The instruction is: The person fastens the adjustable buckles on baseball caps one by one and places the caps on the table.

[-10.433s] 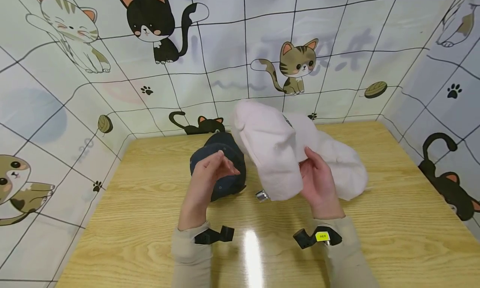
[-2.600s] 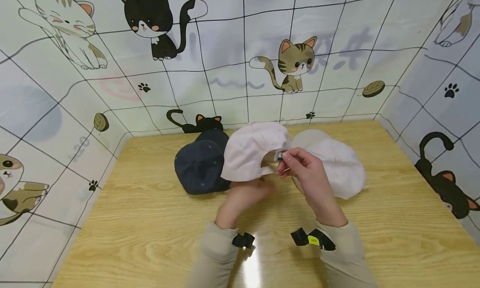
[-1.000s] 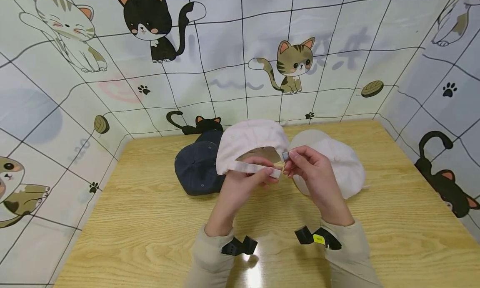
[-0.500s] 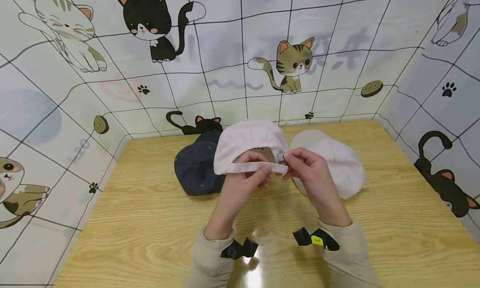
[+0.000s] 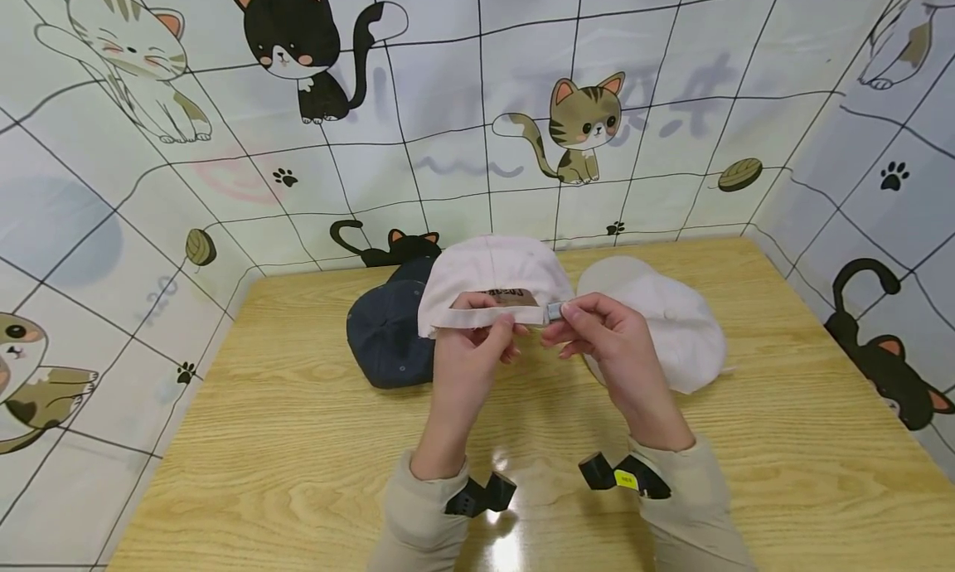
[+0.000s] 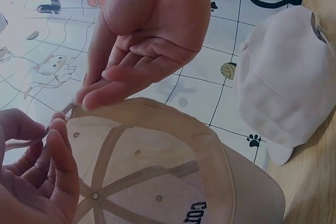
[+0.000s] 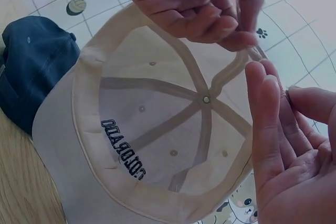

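Observation:
In the head view, a pale pinkish-white baseball cap [image 5: 496, 265] is held up with its back opening facing me. My left hand [image 5: 466, 365] pinches the cap's fabric strap [image 5: 485, 317] between thumb and fingers. With thumb and forefinger, my right hand [image 5: 627, 348] grips the small metal buckle [image 5: 555, 311] at the cap's right side. The strap's free end meets the buckle; whether it is threaded inside cannot be made out. From the right wrist view, the cap's inside [image 7: 152, 103] shows seams and reversed dark lettering [image 7: 123, 150].
A navy cap [image 5: 388, 340] lies on the wooden table [image 5: 298, 456] at left, partly behind the held cap. To the right lies another white cap [image 5: 667, 323]. Cat-patterned sheeting [image 5: 448, 99] walls the table's back and sides.
The light cap, lifted from among the others, now shows its back. Over the last second the loose strap end has moved up to the buckle, and the left hand has shifted slightly left.

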`<state>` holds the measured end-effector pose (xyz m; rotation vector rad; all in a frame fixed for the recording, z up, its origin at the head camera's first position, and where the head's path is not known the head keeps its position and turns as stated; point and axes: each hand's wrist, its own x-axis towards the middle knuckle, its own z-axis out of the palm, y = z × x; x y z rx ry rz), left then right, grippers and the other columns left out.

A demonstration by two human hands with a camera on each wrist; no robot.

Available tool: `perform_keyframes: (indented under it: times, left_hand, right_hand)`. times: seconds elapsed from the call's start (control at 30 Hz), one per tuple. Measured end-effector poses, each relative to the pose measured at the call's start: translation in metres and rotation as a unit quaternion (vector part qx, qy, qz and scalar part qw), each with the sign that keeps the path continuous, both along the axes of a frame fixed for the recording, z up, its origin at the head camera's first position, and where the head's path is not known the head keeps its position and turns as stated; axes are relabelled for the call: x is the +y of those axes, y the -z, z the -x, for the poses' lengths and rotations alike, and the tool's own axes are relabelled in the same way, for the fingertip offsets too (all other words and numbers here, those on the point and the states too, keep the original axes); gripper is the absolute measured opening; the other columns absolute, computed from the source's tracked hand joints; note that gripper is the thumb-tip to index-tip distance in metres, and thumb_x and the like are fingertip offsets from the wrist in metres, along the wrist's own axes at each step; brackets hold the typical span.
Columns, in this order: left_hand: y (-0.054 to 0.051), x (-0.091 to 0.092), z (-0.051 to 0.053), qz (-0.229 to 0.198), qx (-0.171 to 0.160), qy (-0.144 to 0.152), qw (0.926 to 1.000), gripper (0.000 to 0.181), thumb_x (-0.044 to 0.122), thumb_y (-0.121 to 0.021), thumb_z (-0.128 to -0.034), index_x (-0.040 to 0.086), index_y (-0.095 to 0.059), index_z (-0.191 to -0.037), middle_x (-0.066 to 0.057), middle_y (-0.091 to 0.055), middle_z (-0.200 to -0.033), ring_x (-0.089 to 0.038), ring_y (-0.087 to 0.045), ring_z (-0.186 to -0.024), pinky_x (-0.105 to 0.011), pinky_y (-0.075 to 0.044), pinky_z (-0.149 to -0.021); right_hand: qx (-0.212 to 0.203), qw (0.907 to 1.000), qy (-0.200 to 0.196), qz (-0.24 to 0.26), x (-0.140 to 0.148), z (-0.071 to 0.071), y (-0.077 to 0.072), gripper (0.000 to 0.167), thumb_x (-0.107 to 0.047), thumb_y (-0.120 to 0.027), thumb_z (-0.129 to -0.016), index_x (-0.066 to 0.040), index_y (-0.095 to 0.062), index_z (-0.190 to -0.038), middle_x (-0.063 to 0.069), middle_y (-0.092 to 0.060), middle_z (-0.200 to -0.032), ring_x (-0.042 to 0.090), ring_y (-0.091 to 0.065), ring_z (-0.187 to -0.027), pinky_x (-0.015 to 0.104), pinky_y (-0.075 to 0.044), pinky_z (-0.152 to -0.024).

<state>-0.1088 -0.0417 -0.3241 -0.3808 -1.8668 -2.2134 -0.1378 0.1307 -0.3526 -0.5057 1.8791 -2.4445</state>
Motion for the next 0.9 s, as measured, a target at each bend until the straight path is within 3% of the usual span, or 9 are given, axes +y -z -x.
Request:
perform_keyframes:
  times: [0.1, 0.3, 0.43, 0.57, 0.73, 0.9]
  left_hand:
    - [-0.002, 0.002, -0.001, 0.002, 0.003, -0.009, 0.9999, 0.012, 0.0, -0.054, -0.0859, -0.002, -0.044, -0.092, -0.025, -0.06, -0.076, -0.023, -0.052, -0.052, -0.029, -0.047, -0.051]
    - [-0.002, 0.004, 0.0, 0.022, -0.009, -0.013, 0.9996, 0.013, 0.003, -0.057, -0.0852, -0.002, -0.049, -0.094, -0.027, -0.056, -0.071, -0.039, -0.049, -0.056, -0.026, -0.045, -0.05]
    - [-0.002, 0.003, 0.001, 0.056, -0.013, -0.013, 0.9983, 0.012, 0.006, -0.059, -0.0848, -0.002, -0.056, -0.093, -0.02, -0.053, -0.062, -0.034, -0.051, -0.055, -0.027, -0.044, -0.051]
    - [-0.002, 0.003, 0.002, 0.08, -0.017, -0.011, 0.9966, 0.011, 0.009, -0.06, -0.0854, -0.001, -0.058, -0.091, -0.02, -0.056, -0.067, -0.03, -0.053, -0.058, -0.031, -0.045, -0.053]
    - [0.006, 0.003, 0.006, 0.066, -0.021, -0.011, 0.9975, 0.012, 0.012, -0.061, -0.0852, 0.002, -0.058, -0.091, -0.019, -0.058, -0.074, -0.034, -0.055, -0.064, -0.037, -0.045, -0.055]
    - [0.02, 0.002, 0.014, 0.051, -0.015, -0.009, 0.9986, 0.016, 0.019, -0.063, -0.0842, 0.005, -0.058, -0.089, -0.012, -0.058, -0.072, -0.025, -0.054, -0.061, -0.035, -0.044, -0.053]
  right_hand:
    - [-0.005, 1.0, 0.003, -0.006, -0.002, -0.001, -0.001, 0.015, -0.015, -0.055, -0.089, 0.0, -0.056, -0.091, 0.011, -0.067, -0.081, 0.023, -0.065, -0.074, 0.029, -0.05, -0.057]
    - [-0.013, 0.9999, 0.0, -0.007, -0.006, -0.002, -0.001, 0.016, -0.016, -0.056, -0.089, 0.0, -0.056, -0.091, 0.012, -0.067, -0.083, 0.024, -0.064, -0.076, 0.03, -0.051, -0.058]
    - [-0.014, 0.9999, 0.0, -0.008, -0.007, -0.002, -0.001, 0.016, -0.016, -0.056, -0.089, 0.0, -0.056, -0.091, 0.011, -0.067, -0.083, 0.024, -0.064, -0.077, 0.03, -0.051, -0.058]
    - [-0.01, 0.9999, 0.0, -0.009, -0.01, -0.002, -0.001, 0.017, -0.015, -0.056, -0.089, 0.001, -0.056, -0.092, 0.011, -0.067, -0.082, 0.024, -0.064, -0.077, 0.031, -0.051, -0.059]
    - [-0.014, 0.9999, -0.005, -0.005, -0.013, -0.002, 0.0, 0.018, -0.015, -0.056, -0.089, 0.002, -0.057, -0.092, 0.011, -0.067, -0.082, 0.024, -0.064, -0.076, 0.031, -0.051, -0.06]
    - [-0.005, 0.9998, 0.007, -0.016, -0.014, -0.002, 0.0, 0.02, -0.015, -0.057, -0.088, 0.004, -0.057, -0.091, 0.011, -0.067, -0.081, 0.023, -0.064, -0.074, 0.031, -0.051, -0.06]
